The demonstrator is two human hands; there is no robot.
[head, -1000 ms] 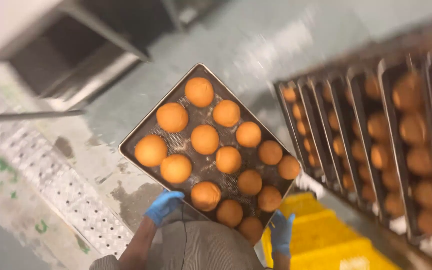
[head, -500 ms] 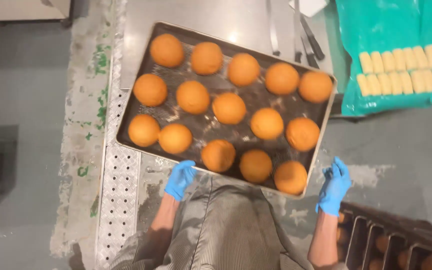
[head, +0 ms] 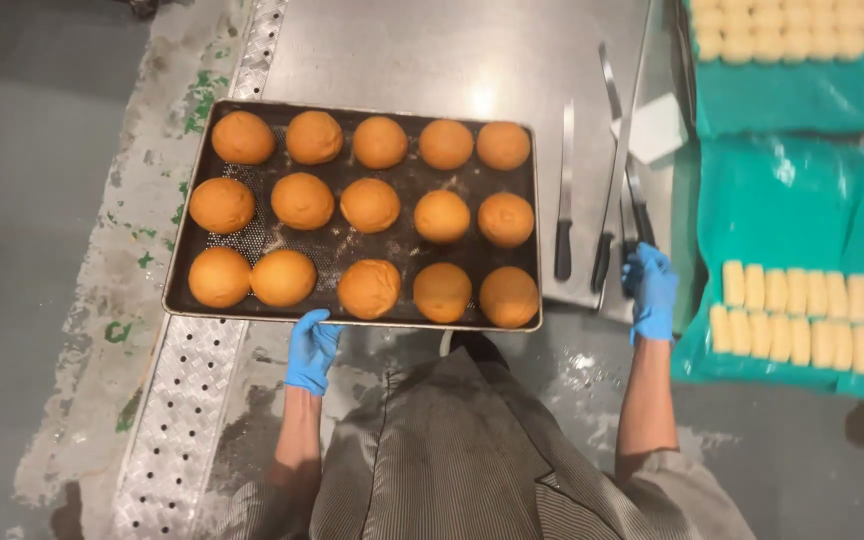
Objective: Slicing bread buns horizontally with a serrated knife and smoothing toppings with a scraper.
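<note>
A dark perforated baking tray (head: pixel 252 228) carries several round golden-brown buns (head: pixel 369 205) in three rows. It lies level over the left part of a steel table (head: pixel 402 55). My left hand (head: pixel 310 350), in a blue glove, grips the tray's near edge below the bottom row. My right hand (head: pixel 650 290), also blue-gloved, is off the tray at the table's near right edge. Its fingertips are at the black handle of a knife (head: pixel 640 212), and I see no closed grip on it. My striped apron fills the bottom of the view.
Two more long knives (head: pixel 564 215) lie on the table right of the tray, beside a white scraper (head: pixel 657 125). Teal sheets (head: pixel 802 210) at the right hold rows of pale dough pieces (head: pixel 802 300). A studded metal floor strip (head: pixel 187 400) runs down the left.
The view has turned from a rack of trays to the steel table. The tray has moved over the table. My right hand has let go of the tray and gone right to the knives.
</note>
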